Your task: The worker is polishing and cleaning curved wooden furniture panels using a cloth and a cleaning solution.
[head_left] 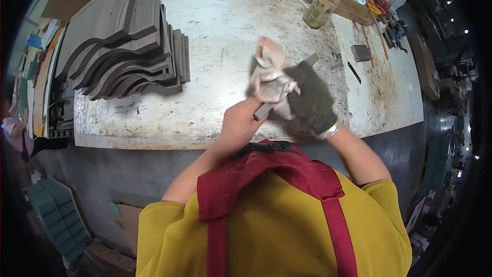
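From afar I watch the bare left hand (240, 121) grip the near end of a narrow grey strip (262, 111) over the bench (218, 36), its long axis slanting away rightward, past the cloth (271, 84) my gloved right hand (312, 98) apparently clutches.

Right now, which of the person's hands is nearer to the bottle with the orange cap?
Right. The gloved right hand is on the person's side of the orange-capped bottle; the left hand is farther back, to its left.

Grey strip (262, 111) partly behind blurred cloth (273, 86)
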`<state>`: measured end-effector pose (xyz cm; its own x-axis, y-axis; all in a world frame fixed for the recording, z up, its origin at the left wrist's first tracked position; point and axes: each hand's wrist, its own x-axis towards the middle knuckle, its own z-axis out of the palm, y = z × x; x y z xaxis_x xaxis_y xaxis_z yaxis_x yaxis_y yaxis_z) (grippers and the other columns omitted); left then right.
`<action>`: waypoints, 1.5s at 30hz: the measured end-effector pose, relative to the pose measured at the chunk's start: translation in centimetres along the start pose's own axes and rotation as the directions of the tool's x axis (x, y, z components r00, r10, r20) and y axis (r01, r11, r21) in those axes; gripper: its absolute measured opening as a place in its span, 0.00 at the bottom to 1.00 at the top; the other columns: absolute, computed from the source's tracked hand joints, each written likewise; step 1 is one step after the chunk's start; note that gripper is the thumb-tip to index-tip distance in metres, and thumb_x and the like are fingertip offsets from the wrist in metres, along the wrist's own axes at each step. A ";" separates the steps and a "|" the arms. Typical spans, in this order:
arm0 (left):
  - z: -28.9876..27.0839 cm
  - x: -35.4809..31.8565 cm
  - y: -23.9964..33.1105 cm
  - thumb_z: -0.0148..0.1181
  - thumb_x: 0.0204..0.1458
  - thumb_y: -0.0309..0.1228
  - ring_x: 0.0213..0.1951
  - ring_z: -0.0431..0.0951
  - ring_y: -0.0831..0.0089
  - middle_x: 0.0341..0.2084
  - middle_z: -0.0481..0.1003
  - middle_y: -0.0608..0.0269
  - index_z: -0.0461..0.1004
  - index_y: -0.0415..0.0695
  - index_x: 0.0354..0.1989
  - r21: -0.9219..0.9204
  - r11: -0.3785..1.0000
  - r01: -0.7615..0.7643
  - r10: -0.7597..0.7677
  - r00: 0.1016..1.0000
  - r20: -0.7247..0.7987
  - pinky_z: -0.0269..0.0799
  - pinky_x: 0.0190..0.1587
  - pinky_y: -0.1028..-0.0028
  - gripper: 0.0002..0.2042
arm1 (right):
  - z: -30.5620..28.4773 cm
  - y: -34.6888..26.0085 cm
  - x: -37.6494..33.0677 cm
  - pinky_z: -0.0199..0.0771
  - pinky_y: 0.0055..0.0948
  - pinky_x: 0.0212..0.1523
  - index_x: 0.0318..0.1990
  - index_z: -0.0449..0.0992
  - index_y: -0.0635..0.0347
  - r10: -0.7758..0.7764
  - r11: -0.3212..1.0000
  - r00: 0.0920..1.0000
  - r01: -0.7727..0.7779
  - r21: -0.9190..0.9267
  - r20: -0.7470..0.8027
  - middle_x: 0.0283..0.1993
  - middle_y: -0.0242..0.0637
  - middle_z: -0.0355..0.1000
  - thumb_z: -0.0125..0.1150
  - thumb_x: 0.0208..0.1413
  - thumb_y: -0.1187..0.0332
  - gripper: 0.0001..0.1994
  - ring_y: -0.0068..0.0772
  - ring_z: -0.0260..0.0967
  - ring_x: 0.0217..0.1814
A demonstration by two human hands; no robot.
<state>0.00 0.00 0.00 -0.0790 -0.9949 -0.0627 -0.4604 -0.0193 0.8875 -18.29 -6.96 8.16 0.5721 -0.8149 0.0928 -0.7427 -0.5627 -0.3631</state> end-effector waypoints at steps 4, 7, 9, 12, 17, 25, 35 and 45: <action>1.7 1.0 -2.4 0.60 0.52 0.29 0.34 0.82 0.58 0.35 0.80 0.53 0.76 0.39 0.42 -0.798 0.580 -0.163 0.221 0.975 -0.038 0.78 0.40 0.63 0.11 | 1.9 -3.0 -1.7 0.73 0.45 0.47 0.53 0.73 0.59 -0.080 0.967 0.960 0.140 0.214 -0.267 0.46 0.48 0.70 0.60 0.47 0.70 0.22 0.53 0.70 0.48; 1.1 1.7 -3.4 0.55 0.58 0.38 0.32 0.79 0.54 0.31 0.78 0.51 0.74 0.40 0.42 -0.989 0.040 0.140 0.198 0.969 0.145 0.75 0.38 0.53 0.13 | 1.3 -4.2 -2.0 0.74 0.44 0.46 0.53 0.74 0.61 -0.103 0.957 0.990 0.124 0.263 -0.092 0.42 0.47 0.68 0.63 0.39 0.73 0.26 0.52 0.70 0.48; 0.3 2.1 -3.1 0.60 0.57 0.39 0.26 0.78 0.55 0.28 0.77 0.48 0.75 0.41 0.45 -0.705 0.708 -0.035 0.120 0.990 0.071 0.76 0.35 0.58 0.15 | 1.3 -2.9 -1.2 0.74 0.43 0.47 0.54 0.74 0.61 -0.158 0.949 0.983 0.176 0.262 -0.088 0.41 0.48 0.69 0.66 0.37 0.72 0.29 0.52 0.70 0.49; -0.6 0.5 -1.0 0.65 0.55 0.36 0.24 0.78 0.61 0.29 0.79 0.48 0.77 0.49 0.54 0.027 0.989 -0.145 0.147 0.985 -0.085 0.74 0.31 0.67 0.18 | 0.0 1.5 -0.1 0.73 0.45 0.45 0.53 0.74 0.59 -0.189 0.973 0.949 0.146 -0.179 -0.251 0.42 0.48 0.70 0.68 0.39 0.69 0.28 0.51 0.70 0.46; -0.6 -0.2 1.4 0.64 0.55 0.33 0.24 0.79 0.64 0.34 0.80 0.50 0.75 0.53 0.58 -0.129 0.991 -0.024 0.016 0.998 -0.065 0.76 0.33 0.68 0.20 | -3.6 11.0 0.9 0.73 0.45 0.43 0.46 0.77 0.55 -0.212 0.915 0.877 0.023 -0.403 -0.430 0.43 0.47 0.72 0.64 0.47 0.65 0.17 0.52 0.72 0.45; -3.4 -1.6 -1.7 0.59 0.60 0.32 0.47 0.79 0.70 0.47 0.77 0.58 0.69 0.36 0.57 -0.754 0.509 0.416 -0.438 0.879 0.190 0.77 0.48 0.68 0.19 | -2.4 23.4 -5.9 0.74 0.40 0.50 0.43 0.79 0.57 0.197 0.976 0.974 -0.184 0.115 -0.110 0.45 0.45 0.77 0.56 0.56 0.69 0.10 0.48 0.74 0.49; -7.7 -2.7 8.7 0.62 0.57 0.29 0.47 0.80 0.66 0.44 0.80 0.58 0.77 0.37 0.50 -0.233 0.969 0.078 -0.109 0.986 -0.124 0.76 0.50 0.68 0.15 | -2.1 22.2 -7.4 0.72 0.34 0.42 0.38 0.78 0.64 0.410 0.676 0.912 -0.298 0.674 -0.008 0.36 0.38 0.76 0.60 0.56 0.71 0.07 0.33 0.73 0.39; -29.0 -3.9 18.6 0.62 0.43 0.22 0.53 0.76 0.56 0.50 0.78 0.59 0.80 0.43 0.48 0.996 0.064 0.064 0.792 0.604 -0.089 0.69 0.57 0.64 0.20 | -1.3 13.7 -0.2 0.74 0.29 0.43 0.44 0.78 0.67 0.161 0.667 0.974 -0.225 0.711 0.157 0.38 0.40 0.79 0.65 0.56 0.67 0.13 0.29 0.75 0.39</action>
<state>17.38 0.60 30.02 -0.3333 -0.6247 0.7062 -0.9151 0.0340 -0.4019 -29.02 -14.72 4.38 0.4929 -0.8626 -0.1137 -0.3762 -0.0934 -0.9218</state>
